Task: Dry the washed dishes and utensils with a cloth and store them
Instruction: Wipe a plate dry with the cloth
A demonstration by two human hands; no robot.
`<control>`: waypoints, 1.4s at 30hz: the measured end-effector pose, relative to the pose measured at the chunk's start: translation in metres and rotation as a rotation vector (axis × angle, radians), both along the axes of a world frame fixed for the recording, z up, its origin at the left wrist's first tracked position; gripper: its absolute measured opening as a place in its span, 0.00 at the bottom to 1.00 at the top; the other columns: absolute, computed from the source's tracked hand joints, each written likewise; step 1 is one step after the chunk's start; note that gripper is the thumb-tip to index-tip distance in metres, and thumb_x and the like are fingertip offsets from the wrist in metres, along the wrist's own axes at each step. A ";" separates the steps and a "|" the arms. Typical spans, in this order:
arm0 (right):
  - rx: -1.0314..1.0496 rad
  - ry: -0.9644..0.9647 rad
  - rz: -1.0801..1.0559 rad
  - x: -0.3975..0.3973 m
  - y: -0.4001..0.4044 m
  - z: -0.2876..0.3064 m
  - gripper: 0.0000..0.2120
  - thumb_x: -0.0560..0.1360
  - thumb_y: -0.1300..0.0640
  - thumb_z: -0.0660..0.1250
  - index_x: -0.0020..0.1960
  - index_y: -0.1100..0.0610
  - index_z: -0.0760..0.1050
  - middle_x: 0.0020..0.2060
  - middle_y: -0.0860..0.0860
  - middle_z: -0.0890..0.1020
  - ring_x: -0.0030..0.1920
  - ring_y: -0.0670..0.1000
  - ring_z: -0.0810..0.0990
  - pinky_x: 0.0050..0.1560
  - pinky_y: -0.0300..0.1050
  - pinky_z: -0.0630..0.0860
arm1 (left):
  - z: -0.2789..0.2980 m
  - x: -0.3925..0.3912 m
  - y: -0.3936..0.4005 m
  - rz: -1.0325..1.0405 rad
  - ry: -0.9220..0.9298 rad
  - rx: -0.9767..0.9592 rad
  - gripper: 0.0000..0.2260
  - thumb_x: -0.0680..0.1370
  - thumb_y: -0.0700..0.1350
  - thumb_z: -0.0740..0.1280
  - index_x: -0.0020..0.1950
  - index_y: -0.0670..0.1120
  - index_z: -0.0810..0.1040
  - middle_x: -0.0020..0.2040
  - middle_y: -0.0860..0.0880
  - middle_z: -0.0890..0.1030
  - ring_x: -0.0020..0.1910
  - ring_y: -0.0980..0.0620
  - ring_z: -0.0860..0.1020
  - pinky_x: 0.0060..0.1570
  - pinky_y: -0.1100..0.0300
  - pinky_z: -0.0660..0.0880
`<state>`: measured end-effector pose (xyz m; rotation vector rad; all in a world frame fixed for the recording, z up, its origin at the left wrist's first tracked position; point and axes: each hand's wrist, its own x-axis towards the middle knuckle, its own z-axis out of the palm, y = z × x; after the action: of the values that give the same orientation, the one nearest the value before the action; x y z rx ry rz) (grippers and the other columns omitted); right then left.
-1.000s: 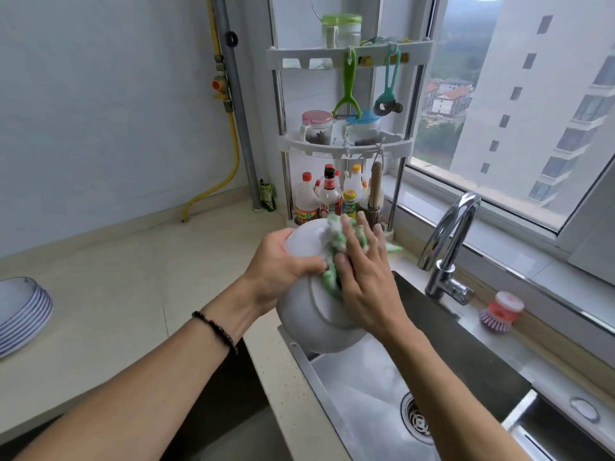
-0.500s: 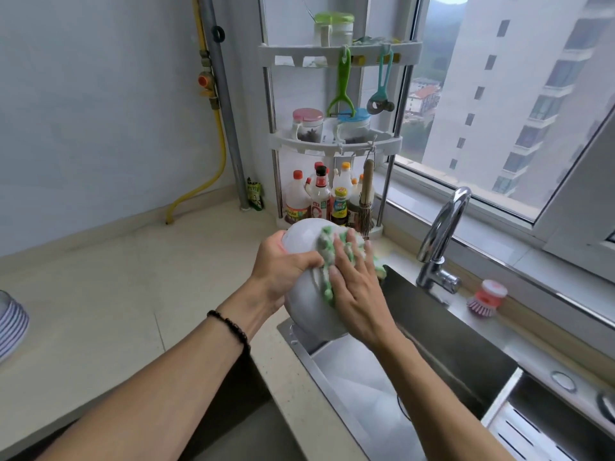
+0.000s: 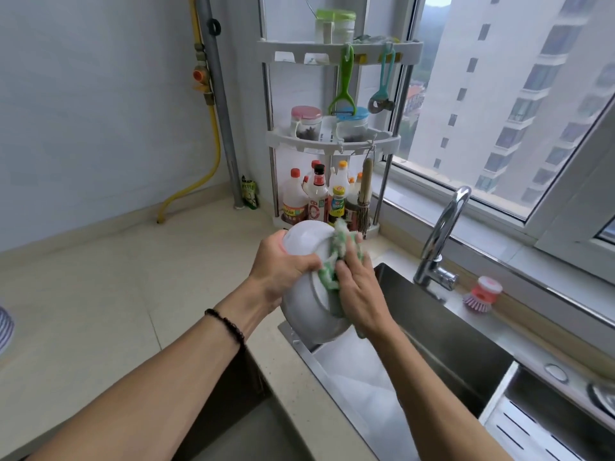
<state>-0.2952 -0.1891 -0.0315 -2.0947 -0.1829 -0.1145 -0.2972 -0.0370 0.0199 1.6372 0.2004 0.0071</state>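
A white bowl (image 3: 307, 311) is held on edge over the left rim of the steel sink (image 3: 442, 347), its underside and foot ring facing me. My left hand (image 3: 281, 267) grips the bowl's upper left rim. My right hand (image 3: 359, 291) presses a green and white cloth (image 3: 336, 257) flat against the bowl's base. The inside of the bowl is hidden from me.
A stack of striped plates (image 3: 5, 327) shows at the far left edge of the beige counter (image 3: 100, 294). A corner rack (image 3: 332, 141) with bottles and jars stands behind the bowl. The tap (image 3: 439, 241) and a pink dish brush (image 3: 481, 292) are at the right.
My right hand has slid the cloth lower and to the left across the bowl's base. The view has turned right, so the plate stack has nearly left the frame.
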 end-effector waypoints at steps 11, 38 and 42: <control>-0.168 -0.034 -0.023 -0.018 0.048 0.018 0.28 0.83 0.45 0.43 0.81 0.51 0.52 0.81 0.48 0.52 0.75 0.39 0.40 0.79 0.47 0.34 | -0.006 0.015 -0.008 0.362 -0.057 -0.127 0.19 0.69 0.38 0.77 0.57 0.44 0.77 0.50 0.48 0.81 0.45 0.51 0.81 0.37 0.61 0.79; 0.131 0.028 -0.113 -0.024 0.124 0.005 0.23 0.86 0.47 0.47 0.81 0.42 0.54 0.79 0.51 0.58 0.80 0.50 0.53 0.78 0.50 0.49 | -0.011 -0.034 0.122 -0.096 -0.075 0.030 0.24 0.62 0.38 0.77 0.56 0.45 0.78 0.53 0.44 0.83 0.51 0.44 0.83 0.49 0.45 0.82; -0.130 -0.153 0.266 -0.052 0.142 0.009 0.19 0.86 0.50 0.48 0.75 0.38 0.51 0.73 0.34 0.49 0.67 0.22 0.35 0.71 0.33 0.29 | -0.021 -0.058 0.138 -0.126 -0.088 0.038 0.18 0.68 0.32 0.77 0.54 0.43 0.80 0.50 0.44 0.85 0.50 0.45 0.84 0.48 0.54 0.82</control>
<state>-0.3476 -0.0474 -0.0223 -2.1701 -0.5723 -0.1041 -0.3547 0.1010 -0.0008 1.6811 0.0298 -0.0133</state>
